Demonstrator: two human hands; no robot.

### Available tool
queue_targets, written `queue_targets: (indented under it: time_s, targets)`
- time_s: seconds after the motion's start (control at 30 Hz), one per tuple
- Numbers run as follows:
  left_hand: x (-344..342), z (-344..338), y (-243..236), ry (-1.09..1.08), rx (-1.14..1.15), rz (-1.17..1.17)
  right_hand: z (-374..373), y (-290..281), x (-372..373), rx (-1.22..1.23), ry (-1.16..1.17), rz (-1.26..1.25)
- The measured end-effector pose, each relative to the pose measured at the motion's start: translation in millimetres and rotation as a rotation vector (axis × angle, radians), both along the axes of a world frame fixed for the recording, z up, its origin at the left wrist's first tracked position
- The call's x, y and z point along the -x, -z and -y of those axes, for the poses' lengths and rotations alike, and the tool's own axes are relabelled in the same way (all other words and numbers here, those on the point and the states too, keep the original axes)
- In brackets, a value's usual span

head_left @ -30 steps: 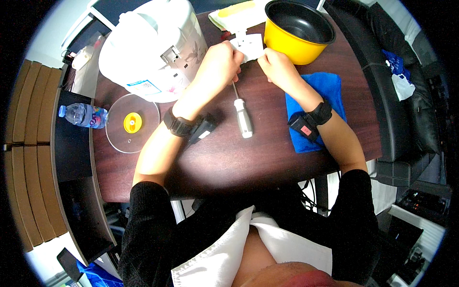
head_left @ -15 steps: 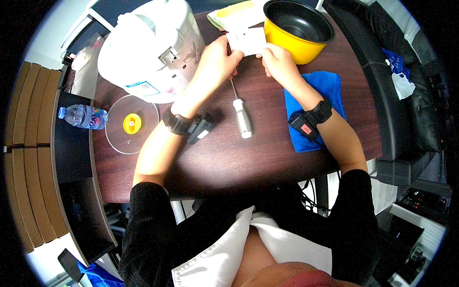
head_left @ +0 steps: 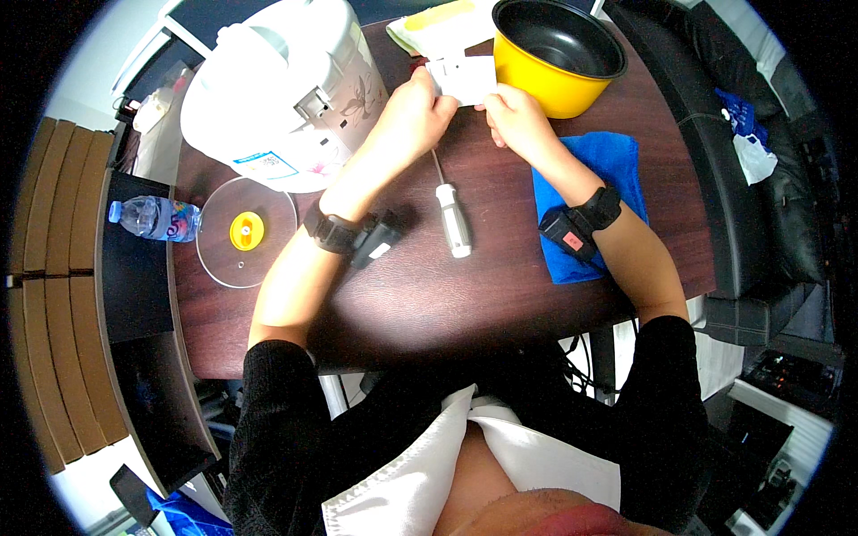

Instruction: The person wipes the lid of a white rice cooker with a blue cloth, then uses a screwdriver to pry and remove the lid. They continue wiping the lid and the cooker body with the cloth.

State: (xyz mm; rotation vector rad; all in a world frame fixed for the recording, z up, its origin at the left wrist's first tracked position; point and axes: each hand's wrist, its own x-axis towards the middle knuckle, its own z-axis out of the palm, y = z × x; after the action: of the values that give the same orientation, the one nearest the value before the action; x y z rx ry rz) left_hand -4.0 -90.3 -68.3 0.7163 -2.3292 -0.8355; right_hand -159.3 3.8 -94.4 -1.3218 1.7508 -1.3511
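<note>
A dark reddish-brown, wood-grained tabletop (head_left: 500, 277) carries everything in use. At its 10 o'clock stands a bulky white, rounded rice cooker (head_left: 268, 98) with a floral pattern on its side. At 1 o'clock sits a round yellow pot (head_left: 559, 85) with a black interior, its mouth facing up. A folded blue cloth towel (head_left: 617, 165) lies at 3 o'clock, partly under the right forearm. At 9 o'clock, near the cooker, rests a round clear glass lid (head_left: 268, 201) with a yellow knob (head_left: 247, 230) at its centre. A yellow-and-white cloth (head_left: 438, 31) lies at the far edge, toward 12 o'clock.

The left hand (head_left: 416, 112) is narrow, holding the left edge of a flat white rectangular plate (head_left: 466, 80); the right hand (head_left: 517, 116), also narrow, pinches its lower right corner. This plate is at 12 o'clock, between the cooker and the pot. Near the middle lies a slim screwdriver (head_left: 454, 223) with a white-and-grey handle, its metal shaft pointing roughly to 12 o'clock, toward the left hand.
</note>
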Motion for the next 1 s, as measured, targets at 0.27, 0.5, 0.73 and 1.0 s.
queue_targets:
  time_s: [0.27, 0.5, 0.73, 1.0]
  targets:
    - [-12.0, -9.1, -25.1, 0.054, -0.256, 0.345, 5.6, 15.4, 16.1, -0.106, 0.087, -0.126]
    - [-33.3, -29.1, -72.2, 0.091, -0.175, 0.298, 10.5, 21.7, 24.1, -0.255, 0.087, -0.238]
    - [-68.7, -60.2, -121.7, 0.076, 0.118, 0.078, 14.1, 28.4, 26.2, -0.222, 0.116, -0.219]
    - [-123.9, -53.5, -147.7, -0.122, 0.014, -0.269, 14.6, 32.8, 29.3, -0.242, 0.139, -0.075]
